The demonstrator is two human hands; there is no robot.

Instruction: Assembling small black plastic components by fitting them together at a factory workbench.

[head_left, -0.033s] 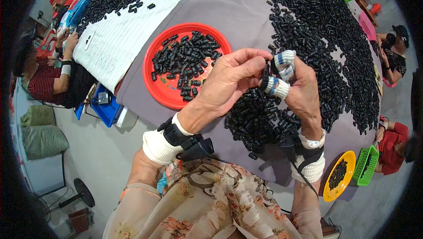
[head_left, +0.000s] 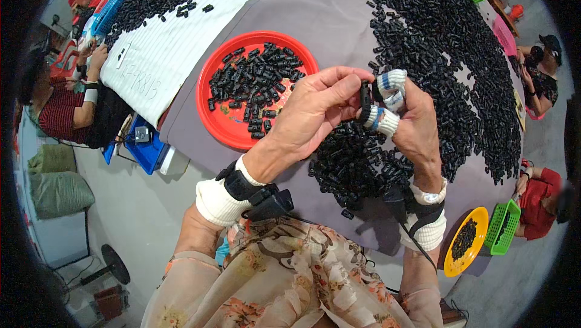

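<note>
My left hand [head_left: 308, 110] is closed in a pinch on a small black plastic part [head_left: 365, 94], held above the table. My right hand [head_left: 417, 125] comes from the other side, its thumb and forefinger curled round to the same part. White knitted finger sleeves with blue stripes [head_left: 392, 80] cover that thumb and forefinger, with dark ends at the tips. Just beyond my left hand stands a round red tray [head_left: 206, 113] with many black parts [head_left: 254, 80] in it. A heap of similar parts [head_left: 357, 167] lies below my hands.
More black parts [head_left: 417, 37] spread over the grey cloth [head_left: 327, 7] to the right. At lower right are a yellow plate [head_left: 451, 261] and a green basket [head_left: 499, 243]. Co-workers sit left [head_left: 66, 107] and right [head_left: 538, 201]. A blue bin [head_left: 145, 155] stands left.
The small black part has tilted between my fingertips, and more of its length shows. My arms stay where they were.
</note>
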